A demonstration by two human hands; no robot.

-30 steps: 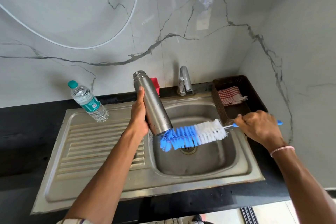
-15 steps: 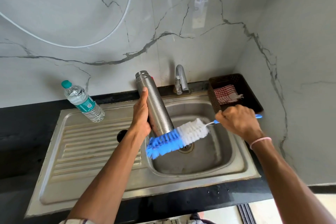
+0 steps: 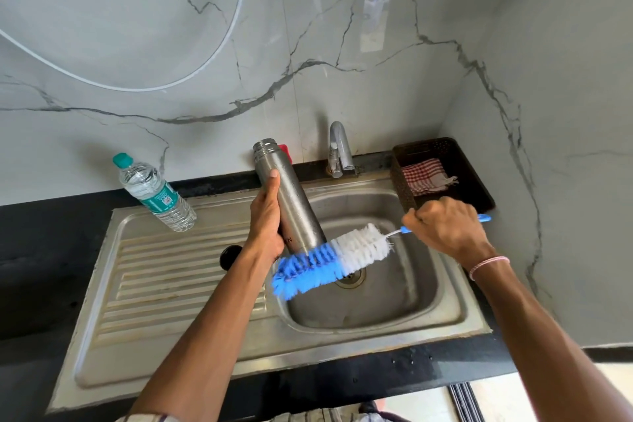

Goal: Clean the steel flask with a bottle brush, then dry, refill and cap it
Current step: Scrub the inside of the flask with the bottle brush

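My left hand point(image 3: 265, 219) grips the uncapped steel flask point(image 3: 294, 202), tilted with its open mouth up and away over the sink basin point(image 3: 404, 291). My right hand point(image 3: 445, 228) grips the blue handle of the bottle brush point(image 3: 329, 260). Its blue and white bristles lie across the flask's lower end, hiding the base. A black round cap point(image 3: 228, 255) lies on the drainboard behind my left forearm. A checked cloth point(image 3: 424, 175) lies in the brown basket point(image 3: 476, 182) at the back right.
A plastic water bottle point(image 3: 154, 194) with a teal cap stands on the drainboard point(image 3: 164, 271) at the left. The tap point(image 3: 337, 147) rises behind the basin. A red object point(image 3: 287, 151) peeks out behind the flask. The black counter point(image 3: 41, 250) surrounds the sink.
The brush has slid leftward across the flask's lower end, and my right hand has followed toward the basin. My left hand keeps the flask tilted in place.
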